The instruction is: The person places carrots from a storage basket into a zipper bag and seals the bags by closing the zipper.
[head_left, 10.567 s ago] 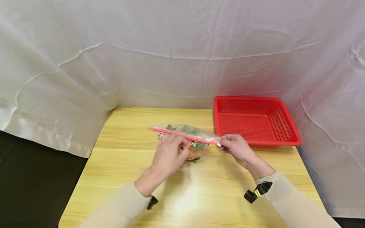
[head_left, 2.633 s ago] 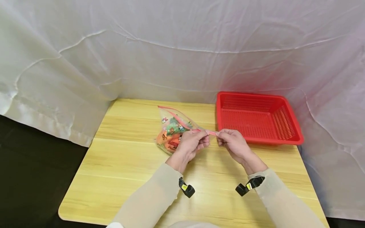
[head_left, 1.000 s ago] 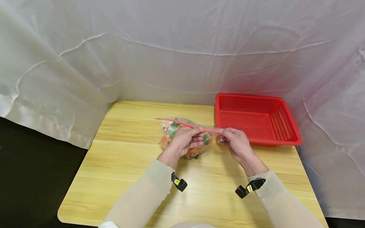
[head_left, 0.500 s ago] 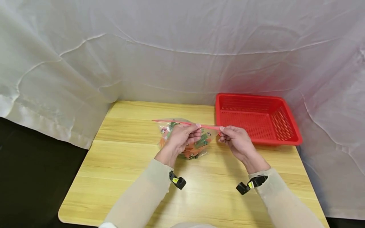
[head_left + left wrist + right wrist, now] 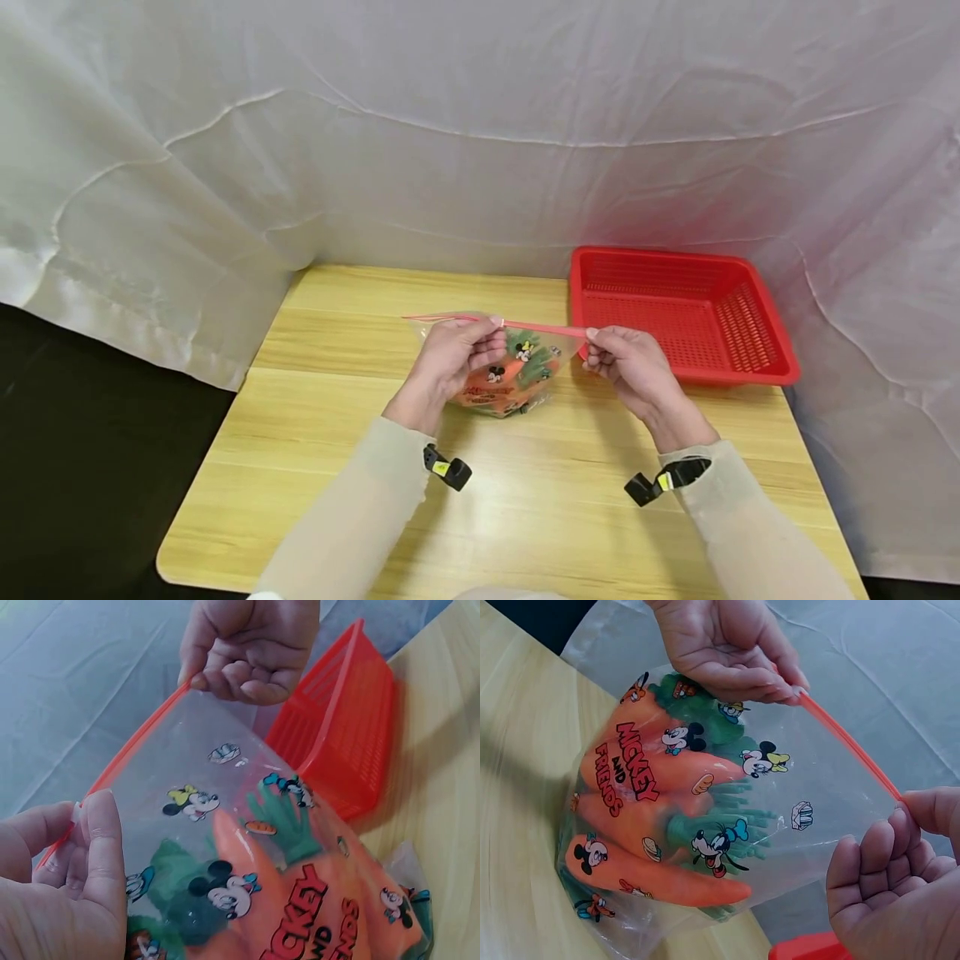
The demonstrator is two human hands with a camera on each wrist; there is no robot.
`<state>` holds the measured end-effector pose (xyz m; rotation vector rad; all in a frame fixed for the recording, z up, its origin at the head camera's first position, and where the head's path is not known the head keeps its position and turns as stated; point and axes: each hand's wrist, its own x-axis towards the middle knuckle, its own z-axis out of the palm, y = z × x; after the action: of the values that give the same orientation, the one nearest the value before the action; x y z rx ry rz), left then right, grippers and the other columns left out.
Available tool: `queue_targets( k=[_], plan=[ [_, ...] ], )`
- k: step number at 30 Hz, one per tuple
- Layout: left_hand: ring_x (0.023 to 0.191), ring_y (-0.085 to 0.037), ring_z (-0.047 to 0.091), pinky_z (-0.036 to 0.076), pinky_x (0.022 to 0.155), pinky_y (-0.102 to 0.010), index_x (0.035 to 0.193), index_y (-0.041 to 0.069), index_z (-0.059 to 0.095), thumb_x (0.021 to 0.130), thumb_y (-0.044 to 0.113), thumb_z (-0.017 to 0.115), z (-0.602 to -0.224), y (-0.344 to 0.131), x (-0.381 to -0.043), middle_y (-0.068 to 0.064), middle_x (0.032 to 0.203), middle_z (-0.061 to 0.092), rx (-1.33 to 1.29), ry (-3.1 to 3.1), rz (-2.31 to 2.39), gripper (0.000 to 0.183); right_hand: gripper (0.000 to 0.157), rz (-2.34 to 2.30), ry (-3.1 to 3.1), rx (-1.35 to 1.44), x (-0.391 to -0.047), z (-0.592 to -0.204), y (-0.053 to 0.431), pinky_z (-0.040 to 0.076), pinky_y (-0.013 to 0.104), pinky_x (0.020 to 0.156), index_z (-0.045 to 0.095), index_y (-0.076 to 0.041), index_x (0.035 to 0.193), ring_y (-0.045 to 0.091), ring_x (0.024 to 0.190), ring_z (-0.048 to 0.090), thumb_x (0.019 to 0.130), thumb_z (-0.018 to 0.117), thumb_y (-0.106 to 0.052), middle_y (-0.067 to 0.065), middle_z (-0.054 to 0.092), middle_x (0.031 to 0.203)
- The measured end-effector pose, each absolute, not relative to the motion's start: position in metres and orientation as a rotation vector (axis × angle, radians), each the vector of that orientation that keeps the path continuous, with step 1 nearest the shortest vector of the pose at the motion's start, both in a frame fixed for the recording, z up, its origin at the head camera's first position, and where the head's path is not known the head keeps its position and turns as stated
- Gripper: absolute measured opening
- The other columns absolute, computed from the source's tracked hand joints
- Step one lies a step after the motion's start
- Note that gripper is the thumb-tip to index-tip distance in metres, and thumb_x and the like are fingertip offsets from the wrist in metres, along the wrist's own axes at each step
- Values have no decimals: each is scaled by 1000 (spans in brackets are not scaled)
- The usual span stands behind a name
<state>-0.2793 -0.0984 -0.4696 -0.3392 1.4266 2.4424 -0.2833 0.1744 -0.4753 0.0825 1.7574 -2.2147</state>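
Observation:
A clear zip bag (image 5: 555, 346) with cartoon prints and a red zip strip (image 5: 543, 327) hangs between my hands over the table. Inside it lie several orange carrots (image 5: 660, 881) with green tops, and a darker green leafy piece (image 5: 184, 900). My left hand (image 5: 450, 354) pinches the small white slider (image 5: 76, 814) on the strip, thumb against forefinger. At the strip's right end, my right hand (image 5: 637, 367) pinches the bag's corner. Between the hands the strip is taut and pressed together; left of the slider its two red edges stand slightly apart.
A red perforated plastic basket (image 5: 678, 375) stands at the back right of the wooden table (image 5: 315, 467), just behind my right hand. Pale cloth (image 5: 450, 125) hangs around the back and sides. Dark floor (image 5: 90, 450) shows at the left.
My left hand has moved left along the strip with the slider, away from my right hand, which keeps its hold on the corner. Earlier, the bag's mouth gaped wider.

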Motion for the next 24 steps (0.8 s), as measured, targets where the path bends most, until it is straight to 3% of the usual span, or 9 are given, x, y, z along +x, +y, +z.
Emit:
queue_targets(
  k=[24],
  plan=[
    [69, -14, 74, 62, 70, -23, 96, 0, 77, 100, 4, 69, -467, -148, -271, -8, 81, 75, -387, 1412, 2568, 9, 27, -2324, 1677, 145, -286, -475, 185, 57, 24, 72, 72, -9, 79, 11, 66, 61, 104, 62, -7, 0, 65, 74]
  ],
)
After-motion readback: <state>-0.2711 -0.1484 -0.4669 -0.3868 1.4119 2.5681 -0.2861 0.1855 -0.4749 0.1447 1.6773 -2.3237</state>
